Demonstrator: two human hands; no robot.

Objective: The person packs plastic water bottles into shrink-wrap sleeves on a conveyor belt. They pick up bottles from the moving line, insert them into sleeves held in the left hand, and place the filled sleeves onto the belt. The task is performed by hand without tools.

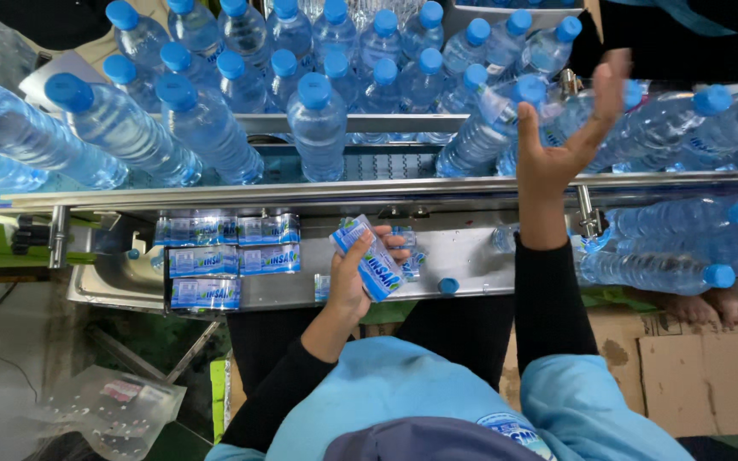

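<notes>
Near the lower middle of the frame, the left hand is closed around a small stack of blue-and-white label sleeves, fingers wrapped over the top edge and thumb underneath. Further stacks of the same sleeves lie in rows on the steel shelf to the left of that hand, and a loose blue cap sits just to its right. Up in the right centre of the frame the right hand is raised, palm open and fingers spread, holding nothing; its fingertips are up against the clear bottles lying tilted on the conveyor rail. Upright blue-capped bottles crowd the upper middle, others lie on their sides at the far left and right, and flattened cardboard covers the floor at lower right.

As a judgement, the step goes best if the open hand catches one bottle by its body rather than pushing the group, since the neighbours touch and could roll. The stack wants a firm but loose grip, so that one sleeve can be thumbed off without fanning out the rest.
</notes>
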